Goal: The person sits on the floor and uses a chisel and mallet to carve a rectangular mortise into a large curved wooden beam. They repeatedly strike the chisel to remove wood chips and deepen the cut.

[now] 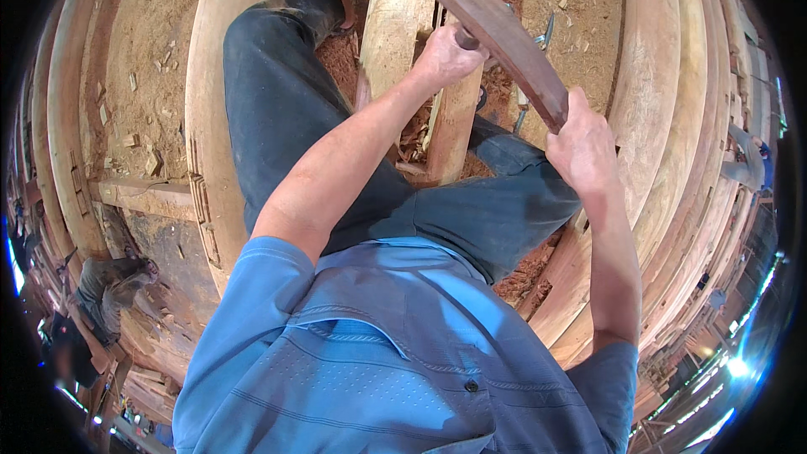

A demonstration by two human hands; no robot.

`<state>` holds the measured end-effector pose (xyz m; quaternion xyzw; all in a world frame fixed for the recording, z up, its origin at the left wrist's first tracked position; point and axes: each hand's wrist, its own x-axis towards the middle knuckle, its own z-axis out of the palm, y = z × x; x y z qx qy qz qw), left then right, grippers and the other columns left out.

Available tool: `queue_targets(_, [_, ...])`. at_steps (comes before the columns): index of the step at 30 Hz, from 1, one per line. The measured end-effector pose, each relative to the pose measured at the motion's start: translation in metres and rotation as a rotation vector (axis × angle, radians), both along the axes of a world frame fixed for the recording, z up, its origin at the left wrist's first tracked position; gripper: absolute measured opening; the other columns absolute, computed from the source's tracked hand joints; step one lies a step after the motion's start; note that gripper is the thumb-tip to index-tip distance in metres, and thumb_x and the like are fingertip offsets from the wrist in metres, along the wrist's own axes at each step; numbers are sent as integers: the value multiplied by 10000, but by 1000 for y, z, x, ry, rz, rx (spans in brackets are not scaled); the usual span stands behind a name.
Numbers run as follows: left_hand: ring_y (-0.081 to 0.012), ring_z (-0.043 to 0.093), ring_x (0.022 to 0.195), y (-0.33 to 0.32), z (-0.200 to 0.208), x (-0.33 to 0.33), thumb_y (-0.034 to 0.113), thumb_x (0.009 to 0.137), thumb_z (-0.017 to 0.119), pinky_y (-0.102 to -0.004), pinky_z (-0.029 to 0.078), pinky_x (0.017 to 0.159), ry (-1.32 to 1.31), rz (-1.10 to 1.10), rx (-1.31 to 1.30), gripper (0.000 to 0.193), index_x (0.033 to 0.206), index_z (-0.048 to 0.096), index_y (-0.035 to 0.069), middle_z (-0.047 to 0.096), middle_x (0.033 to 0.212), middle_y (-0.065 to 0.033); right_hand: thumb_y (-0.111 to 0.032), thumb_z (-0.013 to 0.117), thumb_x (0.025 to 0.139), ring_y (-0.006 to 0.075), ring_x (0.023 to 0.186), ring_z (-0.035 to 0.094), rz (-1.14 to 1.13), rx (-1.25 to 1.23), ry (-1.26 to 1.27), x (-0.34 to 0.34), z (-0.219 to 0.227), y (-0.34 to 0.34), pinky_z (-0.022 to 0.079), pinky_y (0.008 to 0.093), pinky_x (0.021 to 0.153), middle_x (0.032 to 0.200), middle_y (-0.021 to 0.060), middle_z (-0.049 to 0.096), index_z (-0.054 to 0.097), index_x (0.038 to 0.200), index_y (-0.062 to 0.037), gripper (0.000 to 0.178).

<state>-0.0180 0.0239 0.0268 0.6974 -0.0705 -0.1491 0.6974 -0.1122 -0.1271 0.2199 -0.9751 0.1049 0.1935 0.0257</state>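
A long, dark wooden club (504, 38) slants across the upper middle, its lower right end in my right hand (584, 147), with the fingers wrapped round it. My left hand (447, 59) is closed round a short handle, and its round dark end (466, 37) sticks out of the fist close beside the club. That looks like a chisel handle; its lower part is hidden by the hand. Beneath my left hand lies a pale timber beam (391, 29) with a long slot cut in it. Wood chips (414, 139) fill part of the slot.
Thick timbers (647, 76) run along the right, and another beam (210, 101) along the left. Metal tools (546, 34) and a pale-handled tool (522, 105) lie beyond the slotted beam. Sawdust (143, 50) covers the ground. Another person (109, 294) is at the left.
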Motion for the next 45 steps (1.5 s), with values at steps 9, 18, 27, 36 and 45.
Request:
queue_targets(9, [-101,603,669,23,3,16,337,846,817,-293,492,615,108,-363,12,336,906,659,47,658,765,-19,-128,742,696,208,877,660,-299,463,-328,-27,53,4,517,352,818,877,97,687,658,1162,-18,486])
queue_targets(18, [-106,561,594,21,6,16,397,855,792,-299,463,545,83,-347,-43,373,844,640,57,608,712,-13,-50,673,823,189,746,668,-331,460,-556,-11,34,-21,505,289,635,841,112,686,585,1157,15,352])
queue_targets(27, [-188,572,692,68,0,-127,-19,775,736,-324,481,655,-468,-198,-9,211,770,537,53,530,704,-93,-123,694,694,374,790,663,-520,481,-16,-107,-53,-12,522,415,758,840,241,662,579,977,32,343])
queue_targets(36, [-66,567,748,89,18,-88,95,894,727,-259,501,678,87,32,-53,150,912,582,64,604,810,-3,-131,707,652,179,652,594,-740,625,61,-138,-69,-22,499,340,618,749,97,598,589,978,19,378])
queue_targets(45, [-66,610,746,16,22,18,331,850,843,-261,517,678,67,244,-32,357,909,646,39,654,811,-6,-83,709,686,102,711,550,-557,629,-205,-70,1,-21,477,284,664,765,30,597,629,1102,21,436])
